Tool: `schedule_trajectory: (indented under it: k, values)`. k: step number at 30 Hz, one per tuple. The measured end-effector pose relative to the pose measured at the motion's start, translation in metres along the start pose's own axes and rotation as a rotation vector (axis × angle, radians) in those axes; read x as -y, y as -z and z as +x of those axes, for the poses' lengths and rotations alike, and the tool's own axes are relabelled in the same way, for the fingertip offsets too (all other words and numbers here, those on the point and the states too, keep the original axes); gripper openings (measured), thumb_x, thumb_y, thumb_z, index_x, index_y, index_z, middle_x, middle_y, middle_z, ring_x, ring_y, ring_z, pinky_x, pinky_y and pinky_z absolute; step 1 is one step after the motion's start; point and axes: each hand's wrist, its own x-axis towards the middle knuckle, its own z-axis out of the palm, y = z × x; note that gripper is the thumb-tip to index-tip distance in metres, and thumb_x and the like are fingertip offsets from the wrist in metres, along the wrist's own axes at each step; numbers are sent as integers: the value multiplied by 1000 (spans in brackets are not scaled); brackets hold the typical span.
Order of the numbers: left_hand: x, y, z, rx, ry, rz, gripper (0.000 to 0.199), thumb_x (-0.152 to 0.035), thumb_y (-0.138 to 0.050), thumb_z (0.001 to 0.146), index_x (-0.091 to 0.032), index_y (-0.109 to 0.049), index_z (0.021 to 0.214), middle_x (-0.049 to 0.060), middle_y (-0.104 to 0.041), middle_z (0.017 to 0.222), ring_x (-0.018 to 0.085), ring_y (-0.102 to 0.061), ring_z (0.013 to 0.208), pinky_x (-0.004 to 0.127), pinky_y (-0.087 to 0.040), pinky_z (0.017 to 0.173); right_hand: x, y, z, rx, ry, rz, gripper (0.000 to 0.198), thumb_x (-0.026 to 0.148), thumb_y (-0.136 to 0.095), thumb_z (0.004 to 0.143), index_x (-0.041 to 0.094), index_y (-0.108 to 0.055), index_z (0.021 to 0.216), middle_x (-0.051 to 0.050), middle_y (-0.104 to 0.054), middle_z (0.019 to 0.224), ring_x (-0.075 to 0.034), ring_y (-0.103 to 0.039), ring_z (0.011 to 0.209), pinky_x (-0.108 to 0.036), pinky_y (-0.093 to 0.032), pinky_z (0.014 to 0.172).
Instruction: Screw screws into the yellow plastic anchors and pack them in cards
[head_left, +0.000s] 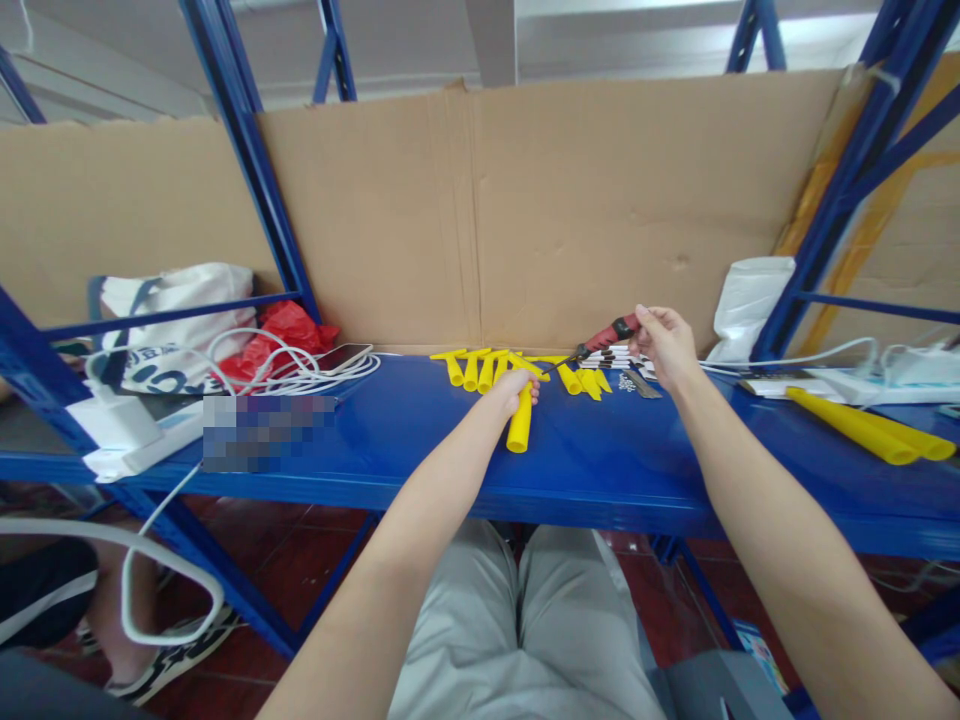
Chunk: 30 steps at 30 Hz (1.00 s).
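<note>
My left hand (517,388) is wrapped round a yellow tapered tube (519,430), whose wide open end points toward me. In my right hand (666,345) is a slim tool (606,336) with a red and black handle. Its thin dark shaft slants down to the left and reaches the tube at my left hand; whether the tip is inside I cannot tell. Several more yellow tubes (471,372) lie in a row behind my left hand, and others (570,378) lie to its right. White slim pieces (611,358) and a small metal blade-like piece (643,384) rest below my right hand.
Two long yellow cones (862,425) lie on the blue shelf table (615,470) at right. Coiled white cables (300,375), a red plastic bag (281,335), a cloth bag (180,320) and a power strip (161,435) crowd the left. Cardboard (585,210) stands behind. Another person's leg (135,590) shows lower left.
</note>
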Motion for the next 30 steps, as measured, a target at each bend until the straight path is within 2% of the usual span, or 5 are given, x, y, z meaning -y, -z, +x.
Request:
schedule_trajectory:
  k: [3, 10, 18, 22, 30]
  values:
    - [0, 0, 0, -3, -3, -3, 22, 1, -43, 76, -16, -43, 63, -4, -41, 44, 5, -34, 35, 18, -28, 38, 1, 0, 0, 7, -6, -2, 44, 56, -75, 61, 22, -51, 75, 10, -40, 42, -8, -44, 34, -20, -35, 33]
    - [0, 1, 0, -9, -8, -5, 20, 3, -44, 74, -16, -46, 65, -4, -43, 44, 6, -35, 34, 18, -27, 37, 7, 0, -3, 111, -76, 69, 36, 49, -74, 67, 20, -54, 74, 5, -53, 52, -8, -50, 43, -19, -40, 40]
    - [0, 0, -3, -18, -4, -16, 20, 2, -46, 76, -16, -45, 66, -4, -43, 44, 6, -35, 34, 18, -27, 36, 1, 0, -1, 39, -44, 60, 45, 51, -79, 58, 22, -48, 70, 7, -47, 51, -7, -46, 41, -19, -37, 36]
    - [0, 1, -2, -11, -3, -10, 18, 1, -45, 76, -16, -47, 69, -4, -43, 43, 6, -36, 35, 17, -28, 37, 2, 1, -1, 51, -61, 52, 41, 52, -77, 61, 23, -52, 75, 9, -43, 47, -7, -44, 39, -20, -38, 37]
    - [1, 1, -1, -24, -3, -11, 19, 1, -44, 77, -15, -47, 68, -4, -42, 44, 6, -35, 35, 17, -27, 37, 5, 1, -3, 88, -86, 64, 35, 46, -77, 64, 22, -58, 81, 5, -53, 54, -8, -49, 44, -20, -39, 40]
